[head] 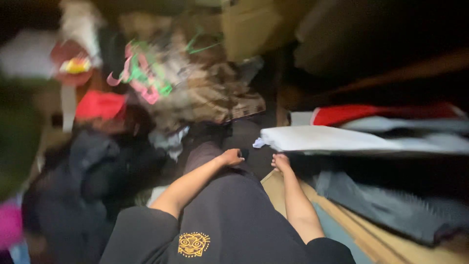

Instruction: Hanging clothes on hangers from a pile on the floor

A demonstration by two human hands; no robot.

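though blurred — left hand (230, 157) curled on dark trousers (234, 205), right hand (281, 162) empty, grip unclear

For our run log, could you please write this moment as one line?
left hand: on knee, empty | right hand: beside white sheets | view: blurred

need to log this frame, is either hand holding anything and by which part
Nothing clearly held: the left hand rests on the dark-clothed leg, the right hand reaches beside the white sheets; blur hides any grip.
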